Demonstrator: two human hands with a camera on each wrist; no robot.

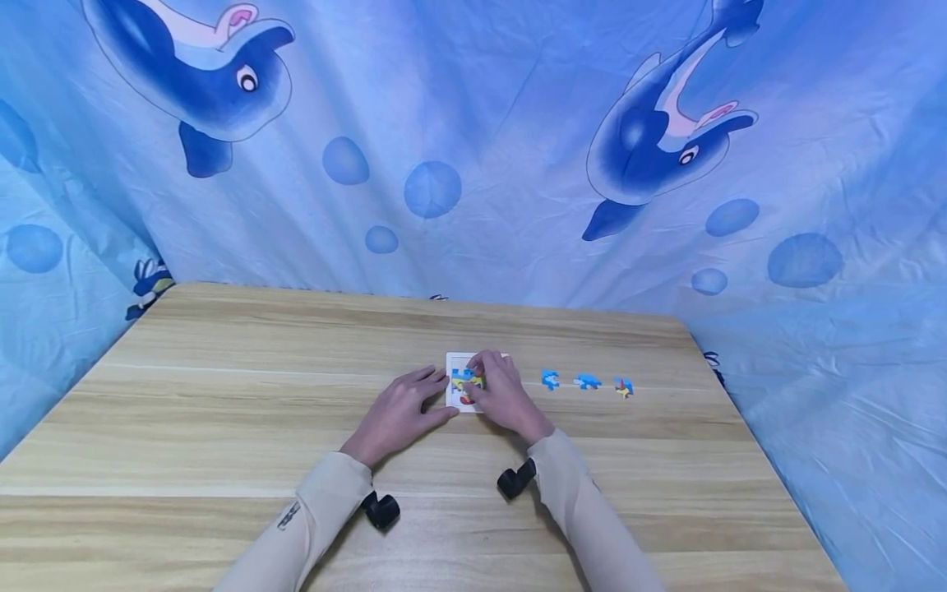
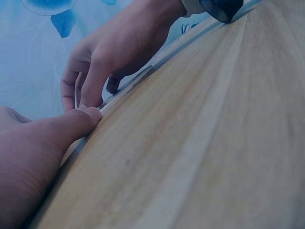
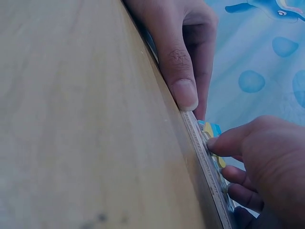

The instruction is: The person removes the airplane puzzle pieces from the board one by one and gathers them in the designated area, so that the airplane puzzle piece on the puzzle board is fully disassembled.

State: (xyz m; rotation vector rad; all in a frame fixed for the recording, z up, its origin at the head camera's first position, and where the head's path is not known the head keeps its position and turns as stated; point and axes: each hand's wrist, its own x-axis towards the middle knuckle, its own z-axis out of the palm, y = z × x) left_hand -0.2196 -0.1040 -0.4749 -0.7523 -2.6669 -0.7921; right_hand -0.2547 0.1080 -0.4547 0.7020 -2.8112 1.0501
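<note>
A small white-rimmed jigsaw board (image 1: 449,403) lies on the table with blue, yellow and red pieces in it. My left hand (image 1: 403,411) steadies its left side, fingers at the edge and thumb at the near left corner. In the right wrist view, the left thumb (image 3: 185,93) presses on the board's edge. Over the board's right half, my right hand (image 1: 503,393) has its fingers curled down around a yellow-and-blue puzzle piece (image 3: 220,161), with the thumb against it. The fingers partly hide that piece and the board's right side.
To the right of the board, three loose puzzle pieces lie in a row: a blue one (image 1: 549,379), another blue one (image 1: 588,381) and a blue, red and yellow one (image 1: 624,387). A blue dolphin-print curtain (image 1: 518,230) stands behind the wooden table (image 1: 244,370).
</note>
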